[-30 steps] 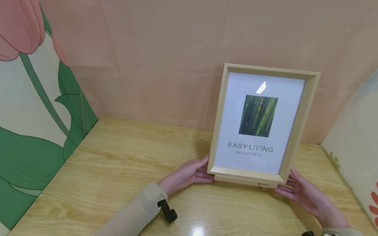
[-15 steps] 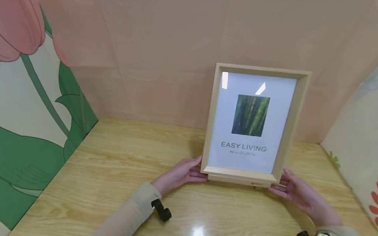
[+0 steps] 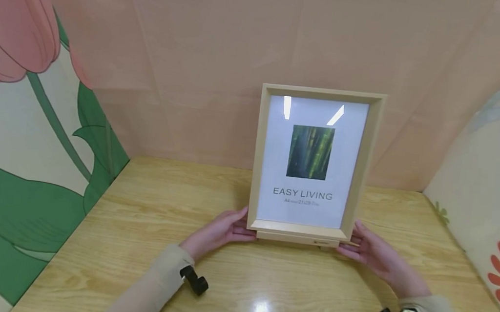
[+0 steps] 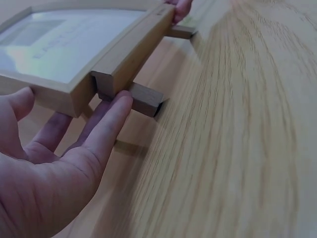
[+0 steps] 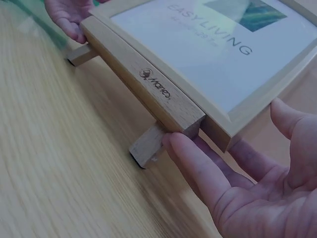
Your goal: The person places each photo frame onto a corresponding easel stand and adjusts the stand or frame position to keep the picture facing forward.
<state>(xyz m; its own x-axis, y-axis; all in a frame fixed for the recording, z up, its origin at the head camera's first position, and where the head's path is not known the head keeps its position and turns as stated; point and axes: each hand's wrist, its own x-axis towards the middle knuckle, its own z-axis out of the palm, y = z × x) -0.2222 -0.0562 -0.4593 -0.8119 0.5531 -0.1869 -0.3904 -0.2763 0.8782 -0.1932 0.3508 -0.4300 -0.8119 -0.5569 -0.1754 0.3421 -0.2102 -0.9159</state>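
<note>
A pale wood picture frame leans on a small wooden easel. Behind its glazing is a white sheet with a green bamboo picture and the words EASY LIVING. My left hand holds the easel ledge's left end; in the left wrist view its thumb lies by the frame's side while fingers reach behind and below. At the opposite end, my right hand holds the ledge likewise, fingertips against its underside and thumb by the frame edge. Two easel feet stick out below the ledge. Most of the easel is hidden behind the frame.
The wood-grain table meets a pink cloth backdrop at its back edge. Flower-printed panels stand on both sides, the left panel with a large tulip. Black wrist cameras sit on both sleeves.
Frame and easel have moved left across the table, both hands moving along with them. Light reflections on the glazing have shifted, with a second bright patch now visible.
</note>
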